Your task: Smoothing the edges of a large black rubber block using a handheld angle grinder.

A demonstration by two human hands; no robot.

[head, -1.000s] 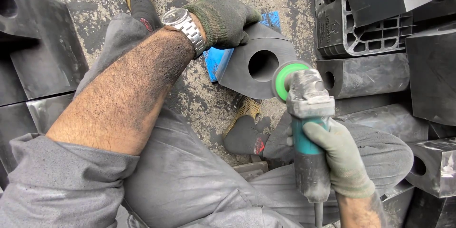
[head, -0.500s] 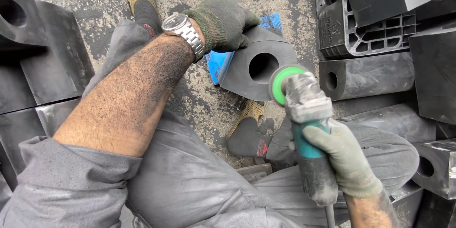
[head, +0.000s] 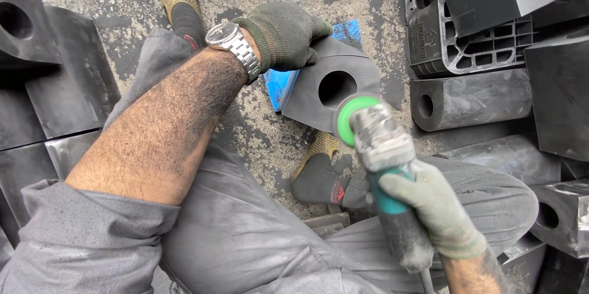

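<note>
your right hand [head: 437, 208] has its grip wrapped tight round the body of the angle grinder [head: 386, 171], with the green disc [head: 354, 117] at the lower edge of the black block with the round hole [head: 331, 88]. i'd say keep that wrist locked and let the disc skim the edge lightly rather than lean on it, since the block only sits on a blue pad [head: 283, 85] on the rough concrete ground [head: 257, 141] and could skate. your left hand [head: 282, 33] is pressed flat on the block's top corner, fingers curled over it, which looks like the right idea: hold it down hard and keep those fingers well apart from the disc. your shoe [head: 319, 174] is just beside the grinder head, so maybe tuck it back. can't tell whether the disc is spinning or actually touching the block, the grinder's tail and cord are cut off at the bottom, and the stacked black blocks [head: 55, 85] on both sides run out of view.
</note>
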